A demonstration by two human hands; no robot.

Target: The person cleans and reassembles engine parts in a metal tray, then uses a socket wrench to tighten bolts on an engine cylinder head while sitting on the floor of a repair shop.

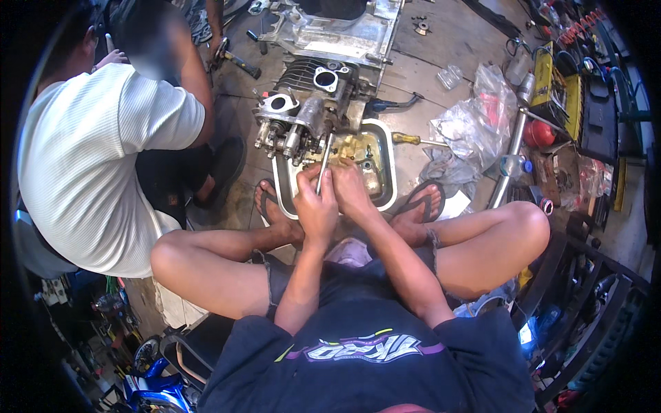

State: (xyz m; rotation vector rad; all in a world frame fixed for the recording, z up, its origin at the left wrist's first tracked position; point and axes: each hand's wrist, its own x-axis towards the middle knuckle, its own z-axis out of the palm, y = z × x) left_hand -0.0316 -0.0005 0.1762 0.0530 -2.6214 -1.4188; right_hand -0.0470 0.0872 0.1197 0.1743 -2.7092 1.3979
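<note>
Metal rod (326, 162): slim and bright, slanting up from the person's grip above the near half of the tray, its far end close to the engine; whether it touches cannot be told.
Left hand (318, 202): clamped on the rod, thumb and fingers around its lower part. A firm but light pinch should steer it best, with the forearm kept in line.
Right hand (350, 184): fingers curled in, just beside the other hand; what they hold, if anything, cannot be told. Kept this near, it could steady the work.
Engine (296, 88): finned metal block beyond the hands, valve gear facing the person. Its ledges look hard and crowded, so a slip could knock knuckles; slow, even pressure seems wiser than a jerk.
Tray (392, 155): white-rimmed, on the floor (420, 65) between the feet, with brownish liquid and small parts inside. Working above it should catch drips or anything dropped.
Feet: left foot (273, 205) and right foot (421, 204) flank the tray in flip-flops; toes are best kept out from under heavy metal.
Screwdriver (407, 139): yellow-handled, right of the tray, within easy reach.
Co-worker (124, 158): white shirt, close on the left; elbow swings that way call for care.
</note>
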